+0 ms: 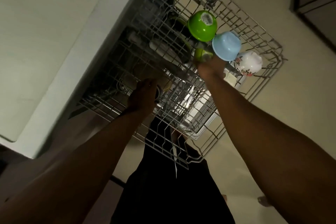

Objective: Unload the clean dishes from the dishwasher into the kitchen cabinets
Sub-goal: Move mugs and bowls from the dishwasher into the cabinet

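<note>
Fingers of our right hand curl round a small green item in the upper rack, which looks like a cup or lid, though blur keeps us from naming it; we judge it is the piece being lifted out. Our left hand is closed on something metallic and round at the rack's near side, perhaps a steel cup, mostly hidden by the palm. Both arms reach in together, probably so two pieces can leave in one trip. Beside the right hand, three vessels sit mouth-down, likely so water drains off: one green bowl with a label on its base, one pale blue bowl touching it, and one white floral cup just beyond. Below, the lower rack shows bare tines. Darker dishes further in are too dim to count.
</note>
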Motion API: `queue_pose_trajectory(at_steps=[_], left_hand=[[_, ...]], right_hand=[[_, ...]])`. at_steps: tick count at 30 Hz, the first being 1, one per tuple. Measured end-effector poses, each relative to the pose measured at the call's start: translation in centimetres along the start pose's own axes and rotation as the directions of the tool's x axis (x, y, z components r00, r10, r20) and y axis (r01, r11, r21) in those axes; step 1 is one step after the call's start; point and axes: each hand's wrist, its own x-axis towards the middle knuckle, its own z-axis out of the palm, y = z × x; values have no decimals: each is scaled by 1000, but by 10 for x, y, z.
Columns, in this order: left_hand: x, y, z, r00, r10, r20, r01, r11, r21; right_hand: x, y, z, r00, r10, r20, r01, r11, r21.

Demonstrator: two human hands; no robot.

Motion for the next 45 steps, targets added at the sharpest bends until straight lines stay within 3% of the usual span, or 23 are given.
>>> queue_pose_trajectory(at_steps=[4, 9, 14, 23, 33, 40, 45], left_hand=[[-17, 11, -8, 996, -77, -45, 74, 994, -75], [-61, 23, -11, 992, 6, -127, -29, 982, -188], [-120, 48, -10, 946, 75, -316, -100, 993, -65], [-222, 73, 22, 930, 36, -366, -135, 960, -247], [-313, 60, 75, 859, -124, -496, -82, 924, -373], [-379, 19, 119, 786, -340, -517, 3, 838, -546], [-424, -16, 155, 707, -504, -496, 72, 749, -658]], right_hand=[[-29, 28, -11, 995, -101, 20, 101, 995, 3], [-56, 76, -25, 959, -265, 97, 270, 962, -49], [-117, 93, -72, 901, -404, 157, 413, 911, -24], [-180, 141, -127, 833, -531, 155, 538, 843, 1], [-238, 185, -127, 725, -638, 258, 663, 749, -10], [-295, 190, -101, 589, -700, 405, 782, 619, -67], [-338, 188, -65, 463, -723, 513, 874, 468, -129]])
